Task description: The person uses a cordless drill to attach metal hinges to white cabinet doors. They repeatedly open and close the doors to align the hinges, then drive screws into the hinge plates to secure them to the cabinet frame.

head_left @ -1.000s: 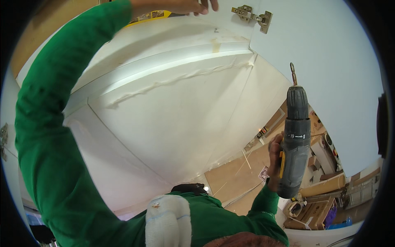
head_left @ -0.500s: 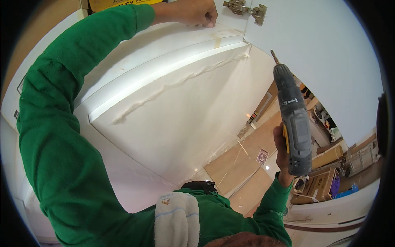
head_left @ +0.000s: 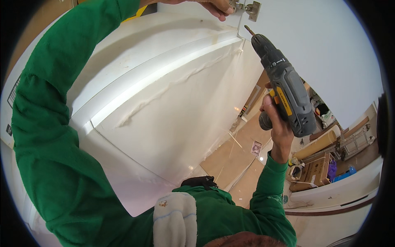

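Observation:
My right hand [head_left: 280, 123] is wrapped round the grip of a grey and black cordless drill [head_left: 288, 88] with a yellow stripe. The drill's bit [head_left: 249, 31] points up and left, apart from the metal hinge. At the top edge, my left hand [head_left: 216, 7] reaches over the cabinet panel, its fingertips right beside a metal cabinet hinge [head_left: 253, 11]. Those fingers are closed together, and what they may hold is too small to make out. The hinge sits where the white door [head_left: 325, 53] meets the cabinet. Part of the left hand is cut off by the frame.
Below the hinge runs a white cabinet ledge [head_left: 164, 61] above a pale panel [head_left: 173, 111]. A yellow and black object [head_left: 138, 13] lies behind my left sleeve. Lower right stand a cardboard box [head_left: 310, 173] and a cardboard tube [head_left: 317, 145]. A towel [head_left: 175, 218] hangs on my shoulder.
My left hand has moved from the ledge up and right to the hinge. The drill has come up and left, tilting its bit toward the hinge.

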### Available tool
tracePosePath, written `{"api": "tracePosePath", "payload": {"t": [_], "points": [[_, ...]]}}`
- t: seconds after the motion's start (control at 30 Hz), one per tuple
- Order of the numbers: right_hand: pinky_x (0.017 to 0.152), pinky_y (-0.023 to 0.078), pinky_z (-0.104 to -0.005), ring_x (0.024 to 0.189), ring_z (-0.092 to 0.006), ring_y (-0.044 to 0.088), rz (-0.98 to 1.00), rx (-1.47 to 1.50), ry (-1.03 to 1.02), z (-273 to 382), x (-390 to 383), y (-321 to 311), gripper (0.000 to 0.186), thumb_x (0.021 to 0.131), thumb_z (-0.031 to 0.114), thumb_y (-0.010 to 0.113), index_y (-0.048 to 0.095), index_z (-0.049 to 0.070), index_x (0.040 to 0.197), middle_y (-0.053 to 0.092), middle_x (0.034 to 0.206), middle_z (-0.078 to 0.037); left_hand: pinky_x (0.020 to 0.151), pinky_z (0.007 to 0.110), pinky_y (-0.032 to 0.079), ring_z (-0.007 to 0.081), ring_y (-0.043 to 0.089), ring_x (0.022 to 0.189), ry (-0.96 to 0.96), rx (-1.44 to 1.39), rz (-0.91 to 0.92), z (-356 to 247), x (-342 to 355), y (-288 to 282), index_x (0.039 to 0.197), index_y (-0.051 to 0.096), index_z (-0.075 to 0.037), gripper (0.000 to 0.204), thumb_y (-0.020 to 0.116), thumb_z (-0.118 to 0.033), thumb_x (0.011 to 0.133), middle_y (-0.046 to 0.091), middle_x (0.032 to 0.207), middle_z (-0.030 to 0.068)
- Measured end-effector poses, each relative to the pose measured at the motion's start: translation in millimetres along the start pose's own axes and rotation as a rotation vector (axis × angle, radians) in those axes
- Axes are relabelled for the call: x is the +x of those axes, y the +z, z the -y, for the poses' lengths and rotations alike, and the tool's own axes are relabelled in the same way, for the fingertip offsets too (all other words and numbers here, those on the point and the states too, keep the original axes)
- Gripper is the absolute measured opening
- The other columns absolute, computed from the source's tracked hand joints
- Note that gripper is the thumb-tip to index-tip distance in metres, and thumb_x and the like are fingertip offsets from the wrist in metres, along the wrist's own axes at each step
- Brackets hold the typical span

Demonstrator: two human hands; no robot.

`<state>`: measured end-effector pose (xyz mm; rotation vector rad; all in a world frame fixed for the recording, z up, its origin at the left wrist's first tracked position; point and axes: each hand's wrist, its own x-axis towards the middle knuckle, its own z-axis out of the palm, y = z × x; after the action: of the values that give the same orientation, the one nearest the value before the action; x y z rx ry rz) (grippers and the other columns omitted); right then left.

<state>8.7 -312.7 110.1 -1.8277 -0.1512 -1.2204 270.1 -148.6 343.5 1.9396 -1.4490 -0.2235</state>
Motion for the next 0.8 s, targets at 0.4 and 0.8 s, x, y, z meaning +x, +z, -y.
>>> {"api": "tracePosePath", "payload": {"t": [0.4,0.8], "points": [[0.065,0.058,-0.0306,0.075,-0.0132,0.066,0.014,0.36,0.171,-20.9,12.9,15.8,0.042,0.095,0.009,0.075,0.064,-0.002,0.134,0.07,0.12,-0.016,0.086,0.03,0.061,0.0177,0.074,0.09,-0.117,0.311,0.079,2.3,-8.6,3.2,0.111,0.079,-0.001,0.025,0.085,-0.006,0.087,0.08,0.098,0.0099],[0.064,0.059,-0.0359,0.078,-0.0166,0.065,0.031,0.433,0.209,-35.3,15.9,14.6,0.044,0.095,0.009,0.072,0.061,-0.002,0.137,0.066,0.126,-0.019,0.088,0.03,0.057,0.0221,0.073,0.096,-0.066,0.191,0.147,18.0,-9.5,1.8,0.112,0.08,-0.003,0.026,0.085,-0.012,0.089,0.079,0.105,0.0095]]}}
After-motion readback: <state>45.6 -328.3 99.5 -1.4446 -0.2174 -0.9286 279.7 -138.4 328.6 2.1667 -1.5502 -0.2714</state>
